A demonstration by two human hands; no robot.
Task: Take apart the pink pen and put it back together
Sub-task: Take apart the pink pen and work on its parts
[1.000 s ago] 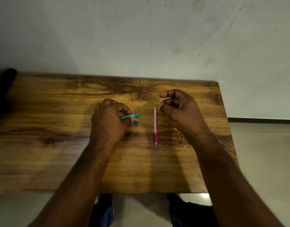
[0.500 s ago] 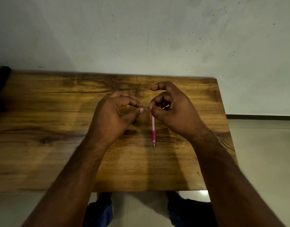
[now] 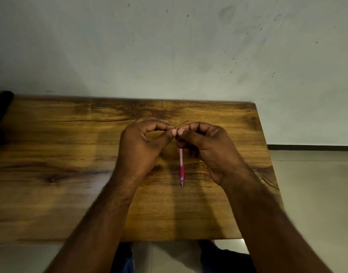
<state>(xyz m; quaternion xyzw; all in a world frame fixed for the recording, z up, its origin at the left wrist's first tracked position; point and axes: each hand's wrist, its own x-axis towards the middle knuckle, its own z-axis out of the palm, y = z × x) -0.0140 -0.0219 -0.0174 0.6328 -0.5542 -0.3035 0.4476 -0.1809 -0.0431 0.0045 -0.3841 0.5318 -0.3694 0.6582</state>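
Note:
The pink pen body (image 3: 181,168) lies lengthwise on the wooden table (image 3: 71,194), tip toward me. Its far end is hidden behind my right hand (image 3: 206,150). My left hand (image 3: 143,146) and right hand meet thumb to thumb just above it. Together they pinch a thin dark rod (image 3: 183,123), whose free end pokes up and to the right past my right forefinger. The teal pen parts are hidden behind my left hand.
The table's back edge runs along a grey wall (image 3: 169,56). Its right edge drops to a pale floor (image 3: 316,194). A dark object (image 3: 0,107) sits at the table's far left corner.
My left hand let go of the teal piece and moved right to meet my right hand. Both now pinch the thin rod, which earlier only the right hand held.

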